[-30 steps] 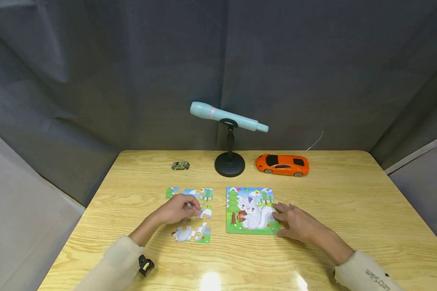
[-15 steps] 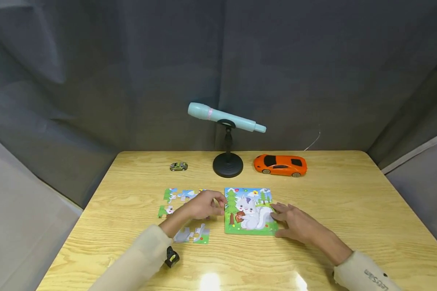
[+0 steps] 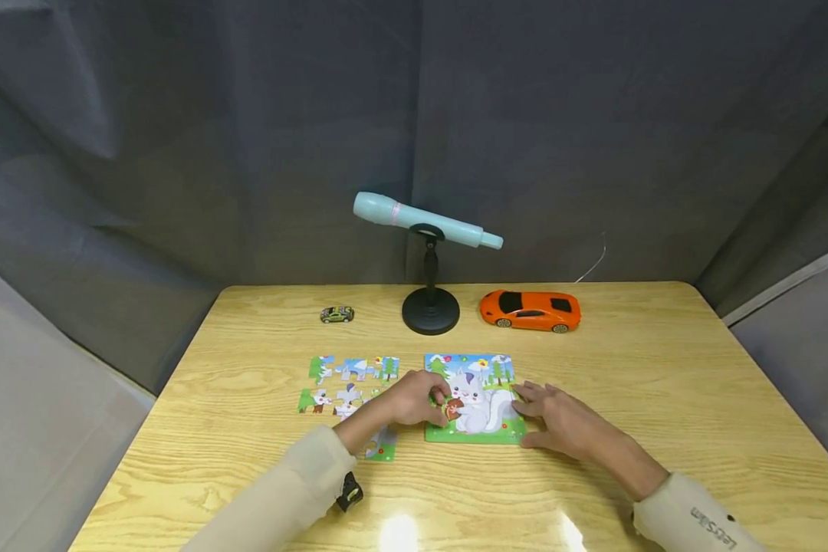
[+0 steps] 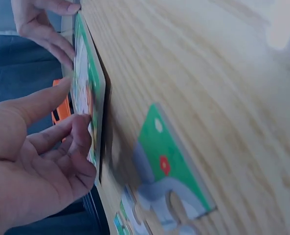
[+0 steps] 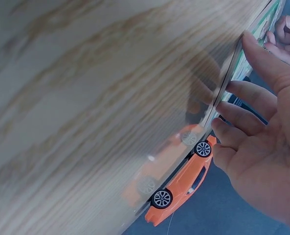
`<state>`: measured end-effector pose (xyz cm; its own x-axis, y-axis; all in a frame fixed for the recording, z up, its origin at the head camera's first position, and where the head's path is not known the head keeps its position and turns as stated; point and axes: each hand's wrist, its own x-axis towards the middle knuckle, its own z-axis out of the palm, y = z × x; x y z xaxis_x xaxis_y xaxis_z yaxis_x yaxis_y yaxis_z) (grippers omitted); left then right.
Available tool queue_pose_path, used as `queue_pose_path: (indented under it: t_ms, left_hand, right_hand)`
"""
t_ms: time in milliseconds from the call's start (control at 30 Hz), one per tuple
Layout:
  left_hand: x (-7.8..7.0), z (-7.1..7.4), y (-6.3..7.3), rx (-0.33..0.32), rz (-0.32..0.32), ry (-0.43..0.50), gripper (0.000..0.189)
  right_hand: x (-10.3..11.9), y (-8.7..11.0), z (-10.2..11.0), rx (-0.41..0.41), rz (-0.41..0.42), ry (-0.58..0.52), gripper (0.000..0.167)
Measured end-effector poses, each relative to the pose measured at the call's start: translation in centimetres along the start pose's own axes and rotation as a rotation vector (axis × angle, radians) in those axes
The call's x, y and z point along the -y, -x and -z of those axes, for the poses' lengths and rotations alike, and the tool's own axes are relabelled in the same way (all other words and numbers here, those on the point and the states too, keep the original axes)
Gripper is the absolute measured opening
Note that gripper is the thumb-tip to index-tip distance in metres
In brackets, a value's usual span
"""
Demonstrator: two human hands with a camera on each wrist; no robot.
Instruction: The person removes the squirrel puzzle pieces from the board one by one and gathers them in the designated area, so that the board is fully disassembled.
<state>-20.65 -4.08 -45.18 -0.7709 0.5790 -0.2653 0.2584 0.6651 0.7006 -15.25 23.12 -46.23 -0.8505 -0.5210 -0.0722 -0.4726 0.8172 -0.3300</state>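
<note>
My left hand (image 3: 417,399) is over the left part of a square squirrel puzzle (image 3: 476,437). In the left wrist view, the thumb stands apart from the bent index finger, whose tip is right at the puzzle's surface. Nothing shows between them. Along the puzzle's right edge lies my right hand (image 3: 559,422), fingers spread, with its fingertips touching the edge. Left of the puzzle, loose jigsaw pieces (image 3: 320,369) lie in rows, some hidden beneath the left forearm. A green corner piece with a red flower (image 4: 159,152) lies near the left hand.
Behind the puzzle, a pale blue microphone (image 3: 448,228) rests on a black stand (image 3: 431,310). An orange toy car (image 3: 531,310) sits to its right and a small green toy car (image 3: 336,314) to its left. A dark curtain (image 3: 303,138) hangs behind the table (image 3: 628,353).
My left hand has moved right, from the loose pieces to over the left part of the puzzle. The right hand has stayed at the puzzle's right edge.
</note>
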Motion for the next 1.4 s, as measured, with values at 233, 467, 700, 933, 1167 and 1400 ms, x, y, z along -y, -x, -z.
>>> queue_pose_path:
  t_ms: [233, 467, 700, 933, 1167, 1400]
  left_hand:
    - [-0.3, -1.1, 0.1, -0.04, 0.035, -0.03, 0.043]
    - [-0.5, -1.5, 0.0, -0.082, 0.059, -0.089, 0.054]
    - [-0.1, -1.6, -0.2, -0.078, 0.064, -0.046, 0.048]
    - [-0.1, -1.5, -0.1, -0.078, 0.034, -0.051, 0.03]
    - [0.2, -1.2, 0.1, -0.08, -0.047, -0.001, 0.013]
    - [0.3, -0.2, 0.7, -0.051, -0.113, 0.026, 0.011]
  right_hand:
    - [0.0, 0.0, 0.0, -0.006, 0.005, 0.014, 0.061]
    - [-0.1, 0.0, -0.1, -0.014, 0.017, 0.017, 0.061]
    - [-0.1, 0.0, -0.2, -0.004, 0.009, -0.004, 0.061]
    - [0.1, 0.0, -0.1, -0.006, 0.008, 0.005, 0.06]
    - [0.1, -0.1, -0.1, -0.005, 0.005, 0.014, 0.06]
    - [0.2, -0.1, -0.1, 0.001, -0.004, 0.012, 0.06]
